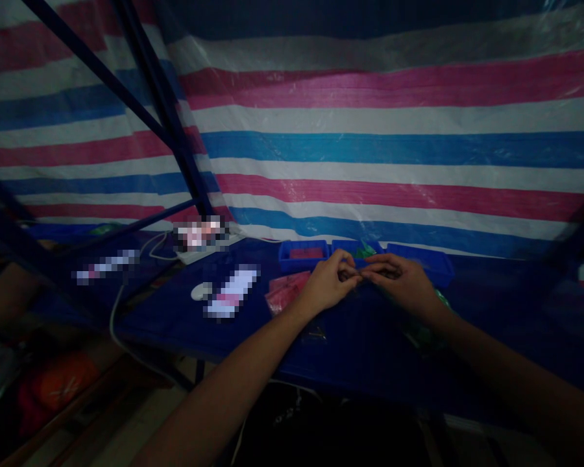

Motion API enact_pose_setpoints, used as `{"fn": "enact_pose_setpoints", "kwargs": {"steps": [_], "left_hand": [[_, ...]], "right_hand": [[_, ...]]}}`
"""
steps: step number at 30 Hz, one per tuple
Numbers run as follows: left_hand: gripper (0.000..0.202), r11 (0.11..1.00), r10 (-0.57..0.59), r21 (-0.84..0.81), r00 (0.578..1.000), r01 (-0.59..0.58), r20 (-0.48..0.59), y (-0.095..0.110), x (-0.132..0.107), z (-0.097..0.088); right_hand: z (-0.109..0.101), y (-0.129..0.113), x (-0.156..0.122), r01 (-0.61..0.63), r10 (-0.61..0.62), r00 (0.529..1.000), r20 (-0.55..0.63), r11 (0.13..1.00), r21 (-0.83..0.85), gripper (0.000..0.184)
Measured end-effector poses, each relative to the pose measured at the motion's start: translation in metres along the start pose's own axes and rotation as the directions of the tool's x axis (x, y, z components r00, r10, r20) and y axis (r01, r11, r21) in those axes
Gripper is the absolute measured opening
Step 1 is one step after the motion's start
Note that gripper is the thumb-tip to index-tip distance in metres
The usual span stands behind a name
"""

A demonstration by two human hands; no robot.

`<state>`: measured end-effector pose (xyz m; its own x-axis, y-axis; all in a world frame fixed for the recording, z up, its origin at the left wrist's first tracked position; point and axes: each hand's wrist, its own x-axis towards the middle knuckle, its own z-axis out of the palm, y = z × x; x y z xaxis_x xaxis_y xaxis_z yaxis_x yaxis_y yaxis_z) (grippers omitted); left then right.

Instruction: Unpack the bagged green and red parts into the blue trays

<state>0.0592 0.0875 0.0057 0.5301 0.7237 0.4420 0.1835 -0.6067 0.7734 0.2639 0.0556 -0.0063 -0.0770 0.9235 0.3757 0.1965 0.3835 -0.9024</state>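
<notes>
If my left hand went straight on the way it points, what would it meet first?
Most likely your bare right hand, directly facing the left hand; whether the two touch is too dim to tell.

3 blue trays (304, 264), 1 pink-packet pile (286, 290), 1 white oval object (201, 291), 2 wearer's hands (328, 282).

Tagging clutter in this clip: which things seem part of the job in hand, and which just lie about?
Probably part of it:
- left hand and right hand, meeting; any held item unclear
- pink packets
- blue bins

Probably just lying about:
- white oval object
- white cable
</notes>
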Motion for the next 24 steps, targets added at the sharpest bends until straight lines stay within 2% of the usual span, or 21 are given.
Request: {"fn": "enact_pose_setpoints", "kwargs": {"steps": [9,18,24], "left_hand": [[0.029,0.998,0.052,0.029,0.987,-0.048,-0.152,0.005,0.003,-0.002],[0.029,0.996,0.041,-0.077,0.989,-0.053,-0.142,0.007,0.002,0.000],[0.027,0.999,0.052,0.021,0.992,-0.050,-0.116,0.012,0.001,-0.002]], "right_hand": [[0.000,0.002,0.001,-0.069,0.073,0.997,-0.034,0.991,0.114,0.045],[0.003,0.005,-0.001,-0.118,0.115,0.993,0.023,0.981,0.157,0.047],[0.004,0.005,0.000,-0.094,0.090,0.995,0.037,0.987,0.131,0.047]]}}
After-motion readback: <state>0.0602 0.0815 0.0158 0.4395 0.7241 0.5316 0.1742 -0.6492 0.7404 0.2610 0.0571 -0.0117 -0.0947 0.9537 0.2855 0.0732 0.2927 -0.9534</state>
